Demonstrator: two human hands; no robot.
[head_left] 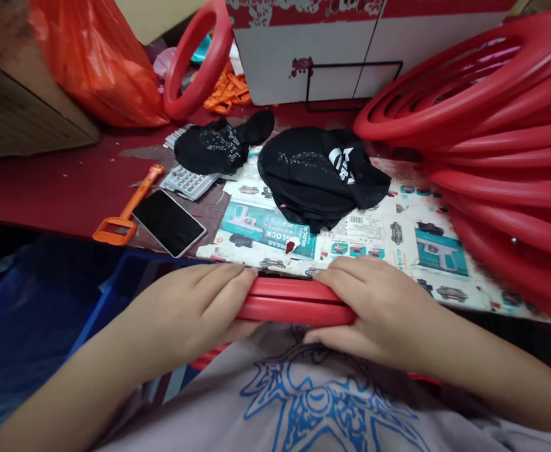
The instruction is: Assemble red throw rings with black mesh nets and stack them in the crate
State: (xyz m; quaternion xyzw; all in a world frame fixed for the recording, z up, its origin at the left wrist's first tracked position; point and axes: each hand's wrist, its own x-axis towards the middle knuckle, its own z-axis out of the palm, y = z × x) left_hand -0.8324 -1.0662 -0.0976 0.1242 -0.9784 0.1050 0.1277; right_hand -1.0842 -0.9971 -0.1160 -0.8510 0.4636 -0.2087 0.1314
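Both hands grip a red plastic ring at the table's front edge, close to my body. Its near face shows a dark seam running along it. My left hand wraps its left end, and my right hand wraps its right end, fingers over the top and thumbs below. Just beyond the hands lies a flattened printed cardboard sheet. A black cloth cap-like item rests on that sheet. The lower part of the ring is hidden.
Many red rings are heaped at right. A phone, an orange plastic handle, a calculator and another black cloth lie at left. Behind stand an orange bag, a single red ring and a white-red panel.
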